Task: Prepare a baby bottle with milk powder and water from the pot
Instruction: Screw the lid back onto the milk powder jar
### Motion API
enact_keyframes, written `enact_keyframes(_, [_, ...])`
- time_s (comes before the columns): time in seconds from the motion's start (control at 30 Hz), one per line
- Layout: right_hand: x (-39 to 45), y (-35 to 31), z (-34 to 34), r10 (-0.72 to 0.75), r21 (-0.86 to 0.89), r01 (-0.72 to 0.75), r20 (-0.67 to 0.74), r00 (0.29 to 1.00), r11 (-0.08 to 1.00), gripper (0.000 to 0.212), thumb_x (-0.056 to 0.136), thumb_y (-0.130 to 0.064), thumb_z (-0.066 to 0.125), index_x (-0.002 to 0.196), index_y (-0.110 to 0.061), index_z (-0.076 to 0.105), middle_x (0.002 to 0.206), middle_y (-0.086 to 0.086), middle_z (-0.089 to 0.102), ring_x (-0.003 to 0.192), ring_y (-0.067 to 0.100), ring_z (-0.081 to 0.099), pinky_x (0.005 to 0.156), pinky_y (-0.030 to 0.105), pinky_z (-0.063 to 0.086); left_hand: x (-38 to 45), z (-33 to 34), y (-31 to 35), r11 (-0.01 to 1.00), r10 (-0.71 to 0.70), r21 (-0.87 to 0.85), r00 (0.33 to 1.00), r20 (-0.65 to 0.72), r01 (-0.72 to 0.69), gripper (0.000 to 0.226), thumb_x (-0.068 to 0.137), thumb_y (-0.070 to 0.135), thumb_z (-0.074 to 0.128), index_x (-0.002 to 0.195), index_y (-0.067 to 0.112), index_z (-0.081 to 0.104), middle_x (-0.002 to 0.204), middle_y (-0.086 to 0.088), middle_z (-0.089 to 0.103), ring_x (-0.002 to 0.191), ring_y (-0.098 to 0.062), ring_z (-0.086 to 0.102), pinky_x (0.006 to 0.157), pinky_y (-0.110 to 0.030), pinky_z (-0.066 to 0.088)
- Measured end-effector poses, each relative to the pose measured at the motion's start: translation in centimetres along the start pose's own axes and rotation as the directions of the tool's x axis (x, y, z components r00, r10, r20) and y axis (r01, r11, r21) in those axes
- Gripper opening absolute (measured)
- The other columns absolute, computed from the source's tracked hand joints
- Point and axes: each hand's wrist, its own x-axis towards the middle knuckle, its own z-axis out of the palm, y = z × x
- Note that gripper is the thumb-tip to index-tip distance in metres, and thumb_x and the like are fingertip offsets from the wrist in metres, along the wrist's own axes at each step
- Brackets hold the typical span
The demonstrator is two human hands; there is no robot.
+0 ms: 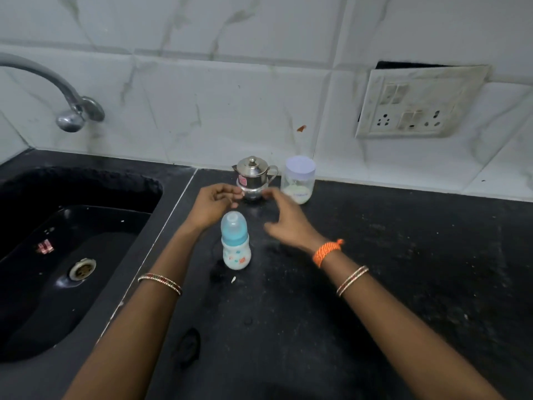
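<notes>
A small baby bottle point(235, 243) with a blue collar and clear cap stands upright on the black counter point(375, 269), white liquid in its lower part. Behind it, near the wall, sits a small lidded steel pot point(253, 176) with a handle on its right. Right of the pot is a clear jar point(298, 180) with a pale lid and a little white powder at the bottom. My left hand point(215, 203) hovers just left of the pot, fingers loosely curled, holding nothing. My right hand point(285, 217) hangs right of the bottle, fingers spread, empty and slightly blurred.
A black sink point(57, 255) with a metal drain lies to the left, a steel tap point(69, 111) above it. A switch and socket panel point(415, 105) is on the tiled wall at right. A small white speck point(233, 280) lies in front of the bottle.
</notes>
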Motion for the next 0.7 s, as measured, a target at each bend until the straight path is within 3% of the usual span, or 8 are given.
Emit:
enact_keyframes(0.1, [-3.3, -0.7, 4.5, 0.046, 0.131, -0.074, 0.203, 0.978, 0.989, 0.077, 0.074, -0.013, 0.076, 0.140, -0.017, 0.037, 0.141, 0.006, 0.048, 0.127, 0.016, 0.046, 0.104, 0.028, 0.038, -2.9, 0.0, -2.8, 0.994, -0.095, -0.060, 0.992, -0.081, 0.090, 0.017, 0.089, -0.008, 0.048, 0.096, -0.001, 0.062, 0.071, -0.002, 0.067, 0.053, -0.003, 0.059, 0.045, -0.013, 0.046])
enact_keyframes(0.17, [-4.5, -1.0, 6.8, 0.074, 0.257, -0.117, 0.169, 0.983, 0.959, 0.073, 0.074, -0.013, 0.078, 0.137, -0.014, 0.042, 0.134, 0.006, 0.056, 0.120, 0.016, 0.054, 0.100, 0.029, 0.043, -4.5, 0.3, -4.1, 0.980, -0.162, -0.132, 0.981, -0.107, 0.148, 0.017, 0.089, -0.009, 0.046, 0.089, 0.003, 0.059, 0.061, 0.002, 0.065, 0.046, 0.000, 0.059, 0.044, -0.013, 0.047])
enact_keyframes(0.33, [-4.1, -0.5, 7.7, 0.235, 0.363, -0.208, -0.030, 0.972, 0.908, 0.055, 0.071, -0.005, 0.078, 0.120, -0.007, 0.054, 0.121, 0.010, 0.064, 0.106, 0.020, 0.061, 0.095, 0.033, 0.049, -6.3, 0.9, -5.7, 0.947, -0.232, -0.250, 0.967, -0.103, 0.201, 0.029, 0.089, -0.012, 0.042, 0.115, -0.006, 0.052, 0.088, -0.007, 0.062, 0.076, -0.012, 0.061, 0.066, -0.022, 0.051])
enact_keyframes(0.43, [-3.6, 1.3, 5.5, 0.301, 0.385, -0.295, 0.046, 0.953, 0.874, 0.055, 0.076, 0.003, 0.072, 0.126, -0.005, 0.050, 0.129, 0.013, 0.058, 0.117, 0.023, 0.056, 0.103, 0.034, 0.043, -6.7, 1.5, -6.0, 0.958, -0.217, -0.205, 0.974, -0.059, 0.201, 0.030, 0.089, -0.010, 0.045, 0.117, -0.004, 0.054, 0.100, -0.008, 0.064, 0.090, -0.015, 0.059, 0.077, -0.025, 0.047])
enact_keyframes(0.5, [-3.3, 2.7, 3.9, 0.299, 0.264, -0.322, 0.124, 0.946, 0.909, 0.056, 0.077, 0.000, 0.070, 0.129, -0.008, 0.050, 0.134, 0.013, 0.054, 0.122, 0.020, 0.051, 0.107, 0.034, 0.038, -7.0, 2.1, -5.9, 0.973, -0.187, -0.134, 0.982, 0.002, 0.186, 0.033, 0.087, -0.014, 0.044, 0.116, -0.003, 0.055, 0.113, -0.015, 0.062, 0.102, -0.018, 0.057, 0.085, -0.029, 0.048])
enact_keyframes(0.6, [-3.5, 3.3, 3.0, 0.321, 0.170, -0.352, 0.184, 0.929, 0.920, 0.060, 0.078, -0.007, 0.072, 0.134, -0.013, 0.049, 0.138, 0.011, 0.053, 0.129, 0.025, 0.047, 0.112, 0.046, 0.035, -7.3, 3.4, -5.4, 0.985, -0.153, -0.059, 0.984, 0.093, 0.159, 0.043, 0.082, -0.022, 0.042, 0.120, -0.004, 0.053, 0.123, -0.020, 0.058, 0.113, -0.024, 0.055, 0.098, -0.033, 0.045])
enact_keyframes(0.7, [-4.4, 3.3, 3.5, 0.330, 0.219, -0.347, 0.112, 0.937, 0.912, 0.066, 0.077, -0.011, 0.076, 0.136, -0.010, 0.046, 0.137, 0.008, 0.055, 0.126, 0.023, 0.051, 0.110, 0.046, 0.038, -7.6, 4.6, -5.3, 0.990, -0.116, -0.064, 0.987, 0.109, 0.123, 0.045, 0.081, -0.023, 0.043, 0.122, -0.007, 0.050, 0.125, -0.024, 0.057, 0.118, -0.030, 0.054, 0.101, -0.034, 0.043])
